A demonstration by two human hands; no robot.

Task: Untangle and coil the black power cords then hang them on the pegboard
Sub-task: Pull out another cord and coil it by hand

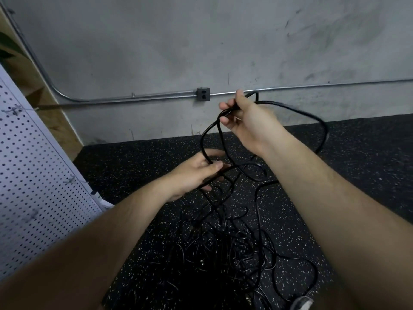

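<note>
Black cord (202, 141) | right fingers (224, 106) pinch loop top | left fingers (214, 167) grip lower strand

floor (134, 166): black speckled rubber | on it: tangled black cords (234, 247)

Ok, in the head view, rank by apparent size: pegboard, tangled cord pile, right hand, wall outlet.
Largest: pegboard and tangled cord pile, similar spread, not ranked.
Then: right hand, though nearer the camera.
Smallest: wall outlet.

Dim, flat indoor light with soft shadows; wide-angle bending at the edges, near forearms blurred, picture slightly soft.
</note>
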